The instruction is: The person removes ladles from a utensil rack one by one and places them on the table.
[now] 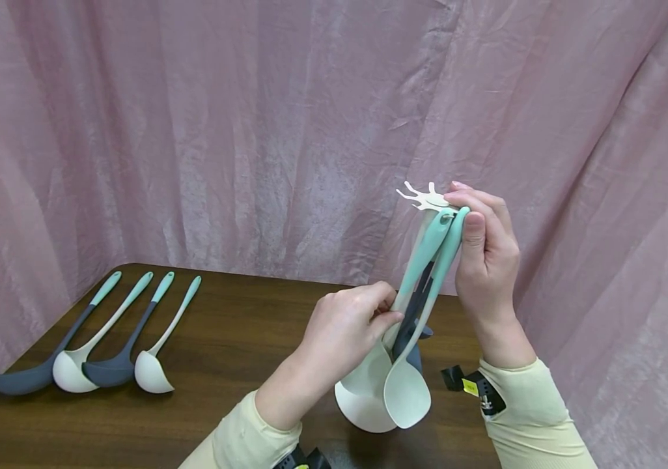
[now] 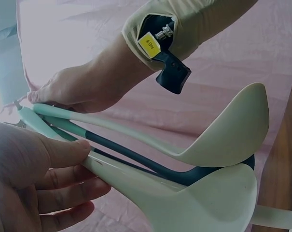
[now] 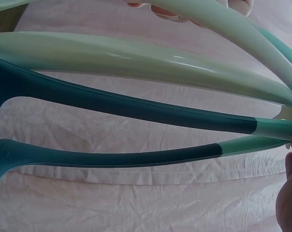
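A white stand (image 1: 432, 198) with a crown of thin hooks holds several mint-handled utensils hanging around its pole. My right hand (image 1: 489, 247) is at the crown, fingertips over its hooks, and grips the mint handle end of the front white spoon (image 1: 407, 394). Lower down, my left hand (image 1: 351, 326) pinches the handle of another white spoon (image 2: 208, 198) between thumb and fingers. Two dark blue utensils hang behind; their handles (image 3: 136, 108) show in the right wrist view. Much of the pole is hidden by the handles.
On the left of the brown table (image 1: 240, 339) lie a dark blue ladle (image 1: 23, 381), a white ladle (image 1: 76, 371), a second dark blue ladle (image 1: 111, 370) and a smaller white ladle (image 1: 152, 372), side by side. Pink curtains (image 1: 310, 130) hang behind and to the right.
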Tool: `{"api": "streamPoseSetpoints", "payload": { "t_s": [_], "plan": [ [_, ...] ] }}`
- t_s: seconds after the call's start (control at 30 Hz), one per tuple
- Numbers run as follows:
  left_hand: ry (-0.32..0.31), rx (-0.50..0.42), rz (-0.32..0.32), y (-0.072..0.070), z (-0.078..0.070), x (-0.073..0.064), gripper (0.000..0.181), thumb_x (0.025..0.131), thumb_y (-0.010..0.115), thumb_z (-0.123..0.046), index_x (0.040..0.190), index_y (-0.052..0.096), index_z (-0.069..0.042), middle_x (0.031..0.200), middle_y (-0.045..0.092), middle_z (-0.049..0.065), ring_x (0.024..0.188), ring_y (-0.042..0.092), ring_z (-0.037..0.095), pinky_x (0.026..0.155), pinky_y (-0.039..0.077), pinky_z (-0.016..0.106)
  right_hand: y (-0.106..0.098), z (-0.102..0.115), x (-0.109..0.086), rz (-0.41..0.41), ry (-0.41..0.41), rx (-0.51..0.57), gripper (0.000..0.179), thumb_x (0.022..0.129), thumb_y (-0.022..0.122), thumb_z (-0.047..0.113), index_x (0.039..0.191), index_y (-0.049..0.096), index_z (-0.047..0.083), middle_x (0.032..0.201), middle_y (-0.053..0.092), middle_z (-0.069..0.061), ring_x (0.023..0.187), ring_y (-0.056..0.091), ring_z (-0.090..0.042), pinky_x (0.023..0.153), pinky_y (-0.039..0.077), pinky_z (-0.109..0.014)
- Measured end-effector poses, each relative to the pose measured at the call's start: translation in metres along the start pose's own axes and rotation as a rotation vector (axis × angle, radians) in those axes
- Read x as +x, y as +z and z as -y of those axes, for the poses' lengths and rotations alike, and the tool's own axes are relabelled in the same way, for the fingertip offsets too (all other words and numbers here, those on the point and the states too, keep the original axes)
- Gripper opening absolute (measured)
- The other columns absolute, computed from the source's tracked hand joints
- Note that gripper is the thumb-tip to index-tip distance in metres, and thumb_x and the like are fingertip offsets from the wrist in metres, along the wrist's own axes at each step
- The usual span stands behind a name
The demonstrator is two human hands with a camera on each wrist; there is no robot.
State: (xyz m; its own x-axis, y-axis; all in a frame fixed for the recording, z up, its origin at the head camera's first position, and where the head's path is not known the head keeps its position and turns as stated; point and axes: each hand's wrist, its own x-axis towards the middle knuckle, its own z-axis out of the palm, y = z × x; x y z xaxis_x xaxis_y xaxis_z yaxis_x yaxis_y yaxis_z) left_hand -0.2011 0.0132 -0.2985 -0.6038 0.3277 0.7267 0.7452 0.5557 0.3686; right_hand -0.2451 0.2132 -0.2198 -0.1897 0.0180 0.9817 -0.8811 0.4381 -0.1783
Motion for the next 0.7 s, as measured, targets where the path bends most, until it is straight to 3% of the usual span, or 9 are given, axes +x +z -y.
{"api": "streamPoseSetpoints", "payload": {
  "t_s": [0.7],
  "plan": [
    [0.02, -0.004, -0.024, -0.0048, -0.0024, -0.0019, 0.021, 0.089, 0.094, -0.024, 0.093, 0.073, -0.021, 0.083, 0.073, -0.014, 0.066, 0.061, 0.003, 0.059, 0.048, 0.027, 0.0012, 0.0089, -0.0005, -0.012, 0.006, -0.02, 0.051, 0.117, 0.055, 0.039, 0.121, 0.078, -0.007, 0.127, 0.072, -0.024, 0.132, 0.067, -0.033, 0.116, 0.048, -0.042]
  ]
}}
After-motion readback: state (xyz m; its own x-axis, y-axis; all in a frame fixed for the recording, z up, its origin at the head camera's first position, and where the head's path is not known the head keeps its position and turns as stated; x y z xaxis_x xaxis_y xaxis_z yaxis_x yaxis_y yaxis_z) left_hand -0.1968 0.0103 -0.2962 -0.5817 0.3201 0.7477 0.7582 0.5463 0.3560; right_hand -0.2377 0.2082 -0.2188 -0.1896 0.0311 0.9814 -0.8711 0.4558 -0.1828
